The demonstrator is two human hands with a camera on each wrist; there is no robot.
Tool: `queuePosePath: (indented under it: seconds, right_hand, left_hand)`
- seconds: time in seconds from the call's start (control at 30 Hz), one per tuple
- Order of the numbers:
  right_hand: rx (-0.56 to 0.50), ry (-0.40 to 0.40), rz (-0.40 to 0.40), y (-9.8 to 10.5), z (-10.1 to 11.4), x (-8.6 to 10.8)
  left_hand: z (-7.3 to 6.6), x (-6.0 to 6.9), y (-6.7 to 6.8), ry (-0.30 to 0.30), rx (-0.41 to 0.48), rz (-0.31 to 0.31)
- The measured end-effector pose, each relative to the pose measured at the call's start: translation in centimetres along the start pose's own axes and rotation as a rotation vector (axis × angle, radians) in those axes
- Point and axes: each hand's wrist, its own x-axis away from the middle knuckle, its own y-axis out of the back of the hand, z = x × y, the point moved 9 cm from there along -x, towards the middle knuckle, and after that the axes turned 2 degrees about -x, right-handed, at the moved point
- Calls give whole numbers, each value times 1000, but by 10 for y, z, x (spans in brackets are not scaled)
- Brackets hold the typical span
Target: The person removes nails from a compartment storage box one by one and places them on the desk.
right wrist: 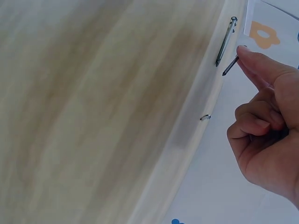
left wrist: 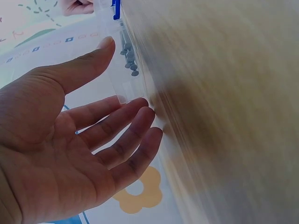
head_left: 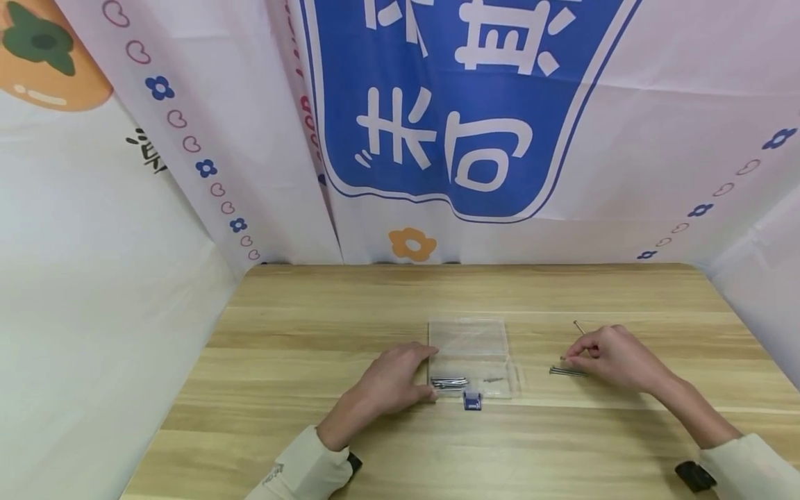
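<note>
A clear plastic box [head_left: 469, 338] lies on the table with its lid back, several nails [head_left: 448, 382] in its left front compartment and a small item in the right one. My left hand [head_left: 390, 378] touches the box's left side; in the left wrist view the left hand [left wrist: 79, 140] has its fingers extended and the thumb near the nails [left wrist: 129, 58]. My right hand [head_left: 615, 357] pinches one nail [right wrist: 230, 66] between thumb and index finger, other fingers curled. Close by lie more nails [right wrist: 226, 42] on the table.
A blue latch [head_left: 472, 401] sticks out at the box's front. Another nail [head_left: 579, 327] lies behind the right hand, and a printed curtain [head_left: 594, 173] hangs behind the table [head_left: 300, 298].
</note>
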Motion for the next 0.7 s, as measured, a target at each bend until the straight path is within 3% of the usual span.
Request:
queuePosePath:
  seconds: [0.37,0.7]
  right_hand:
    - [-44,-24,63,-9,-2,2]
    - [-47,-33,71,-11,-2,-3]
  left_hand:
    - [-3,-2,-3,-2,-3,20]
    - [0,-1,-1,-3,-6,6]
